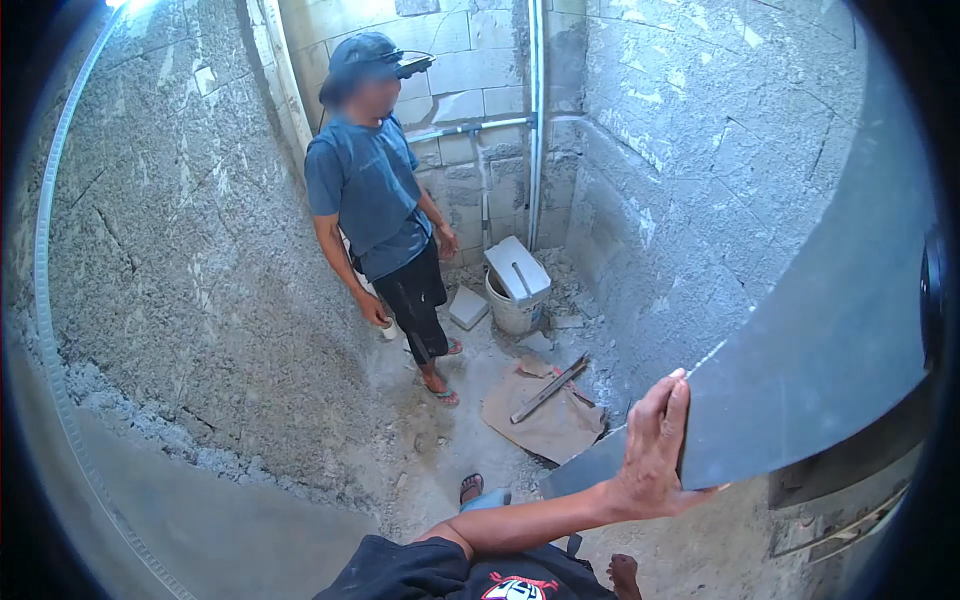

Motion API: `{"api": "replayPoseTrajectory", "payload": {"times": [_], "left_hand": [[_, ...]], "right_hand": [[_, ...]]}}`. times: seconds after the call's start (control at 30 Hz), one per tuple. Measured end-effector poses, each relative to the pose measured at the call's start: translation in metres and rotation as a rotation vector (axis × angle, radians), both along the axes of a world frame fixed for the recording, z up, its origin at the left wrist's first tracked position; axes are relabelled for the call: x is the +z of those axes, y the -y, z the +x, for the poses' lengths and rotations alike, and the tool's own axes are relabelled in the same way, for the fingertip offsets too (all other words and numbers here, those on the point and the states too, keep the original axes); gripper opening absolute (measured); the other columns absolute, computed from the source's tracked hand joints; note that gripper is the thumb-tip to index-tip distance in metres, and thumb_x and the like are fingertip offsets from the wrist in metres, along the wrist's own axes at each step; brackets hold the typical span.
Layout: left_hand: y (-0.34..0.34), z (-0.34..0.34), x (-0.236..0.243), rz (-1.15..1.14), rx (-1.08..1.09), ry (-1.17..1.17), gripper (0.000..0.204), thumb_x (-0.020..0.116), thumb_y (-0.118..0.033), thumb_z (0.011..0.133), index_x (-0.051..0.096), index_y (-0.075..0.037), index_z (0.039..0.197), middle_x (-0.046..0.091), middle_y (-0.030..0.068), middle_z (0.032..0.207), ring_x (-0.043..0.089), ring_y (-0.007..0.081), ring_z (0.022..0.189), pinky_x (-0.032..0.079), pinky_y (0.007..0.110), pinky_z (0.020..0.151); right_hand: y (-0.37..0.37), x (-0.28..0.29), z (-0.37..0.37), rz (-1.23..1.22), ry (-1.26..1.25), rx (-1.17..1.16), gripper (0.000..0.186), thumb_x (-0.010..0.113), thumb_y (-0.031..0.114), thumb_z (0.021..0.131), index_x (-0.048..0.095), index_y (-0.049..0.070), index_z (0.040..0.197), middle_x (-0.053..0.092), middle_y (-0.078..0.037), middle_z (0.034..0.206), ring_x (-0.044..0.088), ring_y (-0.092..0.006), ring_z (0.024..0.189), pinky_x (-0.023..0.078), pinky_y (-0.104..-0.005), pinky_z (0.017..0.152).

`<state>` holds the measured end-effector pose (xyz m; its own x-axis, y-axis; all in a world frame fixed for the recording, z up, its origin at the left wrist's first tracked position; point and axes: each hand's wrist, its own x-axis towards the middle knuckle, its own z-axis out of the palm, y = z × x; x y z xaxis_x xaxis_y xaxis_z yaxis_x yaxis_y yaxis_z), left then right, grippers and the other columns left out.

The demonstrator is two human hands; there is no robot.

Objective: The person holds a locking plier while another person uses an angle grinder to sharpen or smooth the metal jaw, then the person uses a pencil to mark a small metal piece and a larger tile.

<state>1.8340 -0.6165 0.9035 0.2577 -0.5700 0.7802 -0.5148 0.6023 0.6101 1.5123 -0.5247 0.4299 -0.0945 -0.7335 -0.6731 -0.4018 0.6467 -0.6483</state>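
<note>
My left hand (655,450) reaches across to the right and grips the near edge of a large, flat grey panel (800,370). Its fingers lie along the panel edge, and the thumb side is partly hidden. The panel slants up along the right, bent by the lens, and I cannot tell whether it is a door or a loose sheet. Low at the bottom edge, right of my shirt, a small bare-skinned part (623,575) shows; whether it is my right hand or a foot I cannot tell.
A person (370,200) in a cap stands by the left wall, arms lowered. Against the back wall is a white bucket (515,312) under a pale block (517,268); another block (468,307) lies beside it. Brown sheeting (530,415) carries a narrow bar (550,388). Rubble edges the floor.
</note>
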Motion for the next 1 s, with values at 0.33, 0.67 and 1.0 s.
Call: {"api": "replayPoseTrajectory", "payload": {"times": [0.33,0.67,1.0], "left_hand": [[0.014,0.004,-0.007,-0.087,-0.063,-0.110,0.112,0.081,-0.032,0.061,0.017,0.001,0.147,0.026,0.0271,0.142,0.036,0.0415,0.123,0.030,0.050,0.098],[0.016,0.008,-0.009,-0.108,-0.056,-0.095,0.117,0.084,-0.040,0.058,0.019,0.004,0.145,0.030,0.0298,0.138,0.038,0.0420,0.121,0.031,0.052,0.095],[0.015,0.008,-0.009,-0.124,-0.053,-0.110,0.116,0.086,-0.032,0.055,0.022,0.003,0.145,0.031,0.0294,0.138,0.041,0.0423,0.119,0.034,0.050,0.093]], "right_hand": [[-0.006,-0.004,0.041,0.044,-0.100,0.006,0.025,0.061,0.025,0.085,0.061,0.003,0.095,0.058,-0.005,0.072,0.057,-0.0156,0.056,0.044,-0.0297,0.046],[-0.010,0.035,0.084,0.082,-0.158,-0.034,0.032,0.064,0.029,0.084,0.061,0.001,0.099,0.061,-0.008,0.078,0.059,-0.0167,0.060,0.047,-0.0307,0.051],[-0.040,0.057,0.091,0.092,-0.192,-0.079,0.039,0.066,0.032,0.084,0.062,-0.001,0.104,0.063,-0.010,0.084,0.060,-0.0178,0.065,0.050,-0.0317,0.056]]}}
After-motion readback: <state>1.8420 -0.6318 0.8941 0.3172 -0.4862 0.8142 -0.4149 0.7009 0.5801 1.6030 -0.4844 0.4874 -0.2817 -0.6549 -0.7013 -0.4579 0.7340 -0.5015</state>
